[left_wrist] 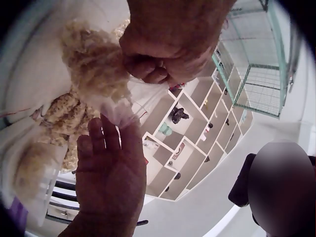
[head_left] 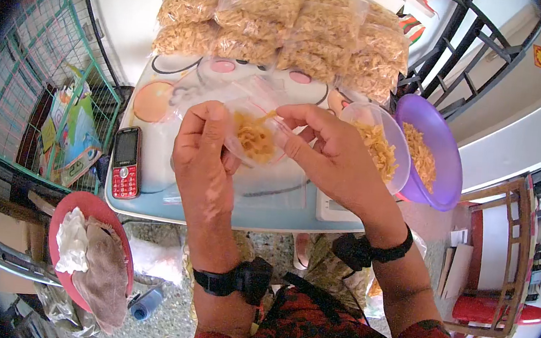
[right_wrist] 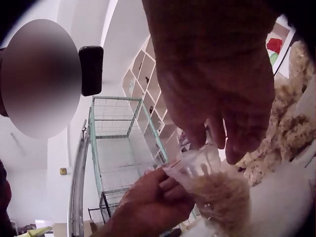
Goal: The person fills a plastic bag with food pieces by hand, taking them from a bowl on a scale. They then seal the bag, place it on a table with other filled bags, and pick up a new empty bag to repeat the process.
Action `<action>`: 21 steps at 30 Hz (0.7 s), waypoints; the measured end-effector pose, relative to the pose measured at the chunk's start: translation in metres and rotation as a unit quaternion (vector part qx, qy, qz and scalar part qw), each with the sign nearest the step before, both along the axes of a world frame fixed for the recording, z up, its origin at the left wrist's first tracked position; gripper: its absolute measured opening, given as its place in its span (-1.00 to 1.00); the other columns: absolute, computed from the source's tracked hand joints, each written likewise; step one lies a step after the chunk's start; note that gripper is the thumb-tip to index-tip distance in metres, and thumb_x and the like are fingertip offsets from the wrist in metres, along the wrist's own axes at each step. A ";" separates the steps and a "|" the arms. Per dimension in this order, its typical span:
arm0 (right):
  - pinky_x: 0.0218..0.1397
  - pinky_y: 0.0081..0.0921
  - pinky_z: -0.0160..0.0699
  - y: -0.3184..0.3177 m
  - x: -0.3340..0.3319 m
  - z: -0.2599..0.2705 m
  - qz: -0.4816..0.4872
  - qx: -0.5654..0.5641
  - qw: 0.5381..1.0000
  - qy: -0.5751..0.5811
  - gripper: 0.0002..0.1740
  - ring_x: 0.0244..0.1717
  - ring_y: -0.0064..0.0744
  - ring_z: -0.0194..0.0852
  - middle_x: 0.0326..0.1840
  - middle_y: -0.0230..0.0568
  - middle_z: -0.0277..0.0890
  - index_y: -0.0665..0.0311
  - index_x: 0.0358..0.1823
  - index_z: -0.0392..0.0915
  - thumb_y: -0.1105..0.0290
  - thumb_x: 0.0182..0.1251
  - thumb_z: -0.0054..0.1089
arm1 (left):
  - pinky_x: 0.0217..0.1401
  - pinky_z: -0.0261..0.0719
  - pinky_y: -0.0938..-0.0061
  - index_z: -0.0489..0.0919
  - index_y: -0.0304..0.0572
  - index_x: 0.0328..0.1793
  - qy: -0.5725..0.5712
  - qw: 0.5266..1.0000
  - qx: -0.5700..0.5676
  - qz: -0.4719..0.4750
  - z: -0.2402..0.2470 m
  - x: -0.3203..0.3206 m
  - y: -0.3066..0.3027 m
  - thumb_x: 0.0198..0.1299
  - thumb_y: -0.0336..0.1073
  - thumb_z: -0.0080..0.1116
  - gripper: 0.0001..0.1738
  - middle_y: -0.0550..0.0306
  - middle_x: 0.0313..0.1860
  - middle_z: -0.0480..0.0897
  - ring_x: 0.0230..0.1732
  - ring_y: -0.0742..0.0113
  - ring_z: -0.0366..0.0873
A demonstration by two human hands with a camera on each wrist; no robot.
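Note:
A small clear zip bag [head_left: 254,137] of yellowish, curled dried pieces is held up over the table between both hands. My left hand [head_left: 206,149] grips its left side, fingers curled; in the right wrist view the left hand [right_wrist: 155,202] holds the bag [right_wrist: 222,197] near its mouth. My right hand [head_left: 332,149] pinches the bag's right edge by the opening, thumb and index finger at the plastic. In the left wrist view the right hand's [left_wrist: 111,173] fingertips meet the bag [left_wrist: 94,64]. A reddish line runs along the bag's mouth.
Filled bags [head_left: 253,22] are stacked at the table's back. A clear tub [head_left: 401,176] and a purple basin [head_left: 452,168] of dried pieces stand on the right, above a white device [head_left: 335,210]. A red phone [head_left: 127,164] lies left. A red stool [head_left: 65,213] holds cloths.

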State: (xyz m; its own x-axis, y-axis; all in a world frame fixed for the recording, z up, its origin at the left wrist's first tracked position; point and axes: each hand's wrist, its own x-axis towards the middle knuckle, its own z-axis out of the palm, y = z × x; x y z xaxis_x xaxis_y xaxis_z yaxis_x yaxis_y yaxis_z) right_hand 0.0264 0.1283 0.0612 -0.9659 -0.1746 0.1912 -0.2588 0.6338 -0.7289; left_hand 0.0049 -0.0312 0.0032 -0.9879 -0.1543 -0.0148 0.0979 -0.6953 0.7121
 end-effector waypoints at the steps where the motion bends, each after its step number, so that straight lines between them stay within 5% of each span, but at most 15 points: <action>1: -0.23 -0.67 0.40 -0.001 -0.001 -0.004 0.004 -0.007 1.000 0.000 -0.63 -0.26 -0.65 0.43 -0.20 -0.33 0.54 0.28 0.10 0.51 0.25 0.36 0.19 | -0.69 -0.06 0.74 0.53 -0.11 -0.18 0.006 1.000 -0.002 -0.008 -0.001 0.000 -0.001 0.35 -0.20 0.15 -0.84 0.44 -0.54 0.41 -0.67 0.73 0.11; 10: -0.27 -0.73 0.38 -0.010 -0.013 -0.003 -0.027 -0.099 0.995 0.001 -0.76 -0.27 -0.77 0.38 -0.19 -0.46 0.56 0.29 -0.02 0.58 0.39 0.33 0.20 | -0.67 0.13 0.78 0.50 -0.09 -0.12 0.032 0.998 -0.014 -0.052 -0.007 -0.002 -0.002 0.34 -0.17 0.14 -0.81 0.43 -0.46 0.46 -0.59 0.74 0.27; 16: -0.32 -0.75 0.34 -0.013 -0.016 -0.012 -0.014 -0.069 0.997 0.039 -0.82 -0.33 -0.79 0.36 -0.27 -0.48 0.54 0.27 -0.09 0.60 0.45 0.30 0.20 | -0.68 0.11 0.78 0.51 -0.08 -0.12 0.010 0.999 -0.021 -0.039 -0.005 -0.003 -0.001 0.33 -0.16 0.15 -0.80 0.43 -0.48 0.46 -0.62 0.73 0.25; 21: -0.34 -0.66 0.39 -0.019 -0.012 0.004 -0.026 -0.003 0.990 0.142 -0.85 -0.35 -0.63 0.44 -0.31 -0.41 0.52 0.25 -0.17 0.59 0.50 0.22 0.23 | -0.71 0.10 0.75 0.52 -0.09 -0.14 0.006 0.999 -0.017 -0.027 -0.006 -0.004 -0.003 0.33 -0.16 0.16 -0.80 0.43 -0.49 0.47 -0.64 0.72 0.24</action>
